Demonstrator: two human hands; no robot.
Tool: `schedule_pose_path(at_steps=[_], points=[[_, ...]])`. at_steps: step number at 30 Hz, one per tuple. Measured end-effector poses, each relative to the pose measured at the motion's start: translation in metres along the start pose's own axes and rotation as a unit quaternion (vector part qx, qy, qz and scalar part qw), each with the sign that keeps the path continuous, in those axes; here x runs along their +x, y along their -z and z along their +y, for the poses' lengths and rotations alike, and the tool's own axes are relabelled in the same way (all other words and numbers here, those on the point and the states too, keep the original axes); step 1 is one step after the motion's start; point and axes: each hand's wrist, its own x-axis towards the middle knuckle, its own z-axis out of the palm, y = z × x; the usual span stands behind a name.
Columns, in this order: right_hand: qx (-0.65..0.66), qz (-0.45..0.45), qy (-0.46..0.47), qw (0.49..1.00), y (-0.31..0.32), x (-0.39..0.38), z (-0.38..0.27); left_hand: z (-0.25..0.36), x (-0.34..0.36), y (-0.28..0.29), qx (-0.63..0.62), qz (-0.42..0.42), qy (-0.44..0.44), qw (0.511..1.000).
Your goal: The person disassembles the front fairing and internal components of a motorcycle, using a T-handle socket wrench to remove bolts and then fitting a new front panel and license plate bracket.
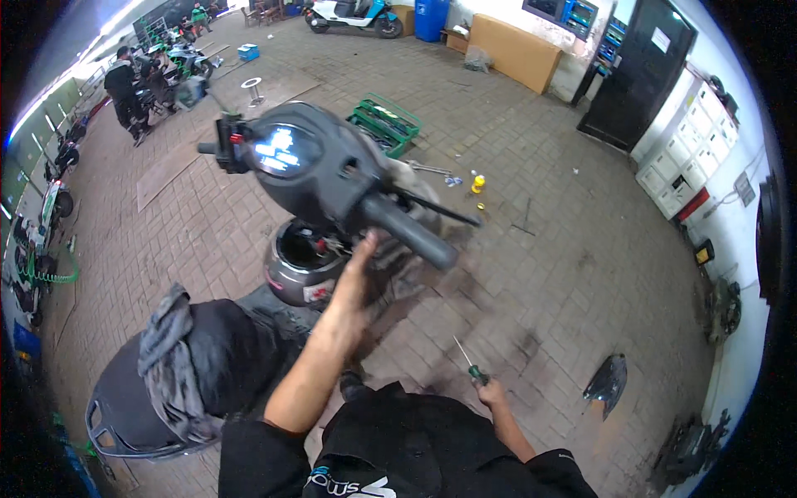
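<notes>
A dark grey scooter handlebar unit [332, 153] with a lit display [281, 153] fills the upper middle. My left hand [361, 259] reaches up beneath its right grip [411, 232]. The thumb side shows there, but the other fingers are hidden behind the scooter's front, so its grasp is unclear. Low on my right side, my right hand [491, 392] is closed on a screwdriver [475, 373] with a green handle. Its thin shaft points up and away, touching nothing. A dark, glossy, rounded shell [292, 286], helmet-like, sits below the handlebar, left of my forearm.
A grey rag [170, 365] lies over the scooter seat [224, 349]. Beyond the handlebar are a green toolbox [383, 124] and a yellow bottle [477, 184]. A dark panel [606, 383] lies on the right floor. People [126, 91] stand near other scooters at far left.
</notes>
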Motion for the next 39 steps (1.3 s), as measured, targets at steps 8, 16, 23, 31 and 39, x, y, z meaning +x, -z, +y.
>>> schedule_pose_path(at_steps=[8,16,23,31,39], points=[[-0.050,-0.035,-0.077,0.995,0.003,-0.034,0.160,-0.022,0.068,-0.080,-0.017,0.061,-0.151,0.986],[-0.004,-0.054,-0.091,0.994,0.012,-0.083,0.211,0.025,0.185,-0.052,0.023,0.054,-0.227,0.972],[0.031,-0.068,-0.117,0.990,0.023,-0.070,0.183,-0.002,0.196,-0.101,-0.096,0.030,-0.242,0.965],[0.026,-0.068,-0.084,0.994,0.029,-0.045,0.148,0.046,0.230,-0.080,-0.180,0.055,-0.299,0.936],[0.017,-0.089,-0.127,0.988,0.027,-0.085,0.172,-0.036,0.139,-0.065,-0.050,0.045,-0.266,0.962]])
